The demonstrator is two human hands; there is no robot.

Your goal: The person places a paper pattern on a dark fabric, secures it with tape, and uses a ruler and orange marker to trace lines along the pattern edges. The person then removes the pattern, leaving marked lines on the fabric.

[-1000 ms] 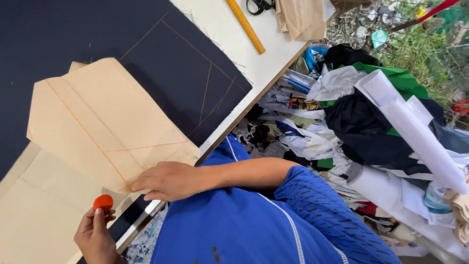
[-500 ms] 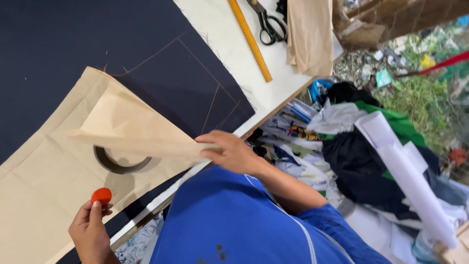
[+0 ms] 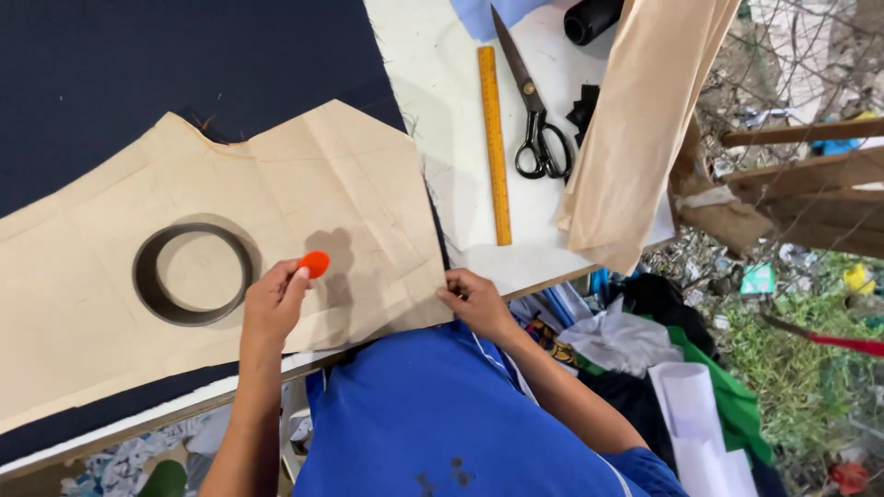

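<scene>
left hand (image 3: 274,302) pinching orange chalk (image 3: 314,264) over paper pattern (image 3: 304,198); right hand (image 3: 471,299) fingertips pressing its corner edge at the table edge (image 3: 552,281).

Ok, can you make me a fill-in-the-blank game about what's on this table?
1. The left hand holds a small ____ chalk.
2. The right hand presses the edge of the tan ____ pattern.
3. The dark ring lies ____ the pattern.
4. The scissors lie beside the yellow ____.

Missing words: orange; paper; on; ruler
</scene>
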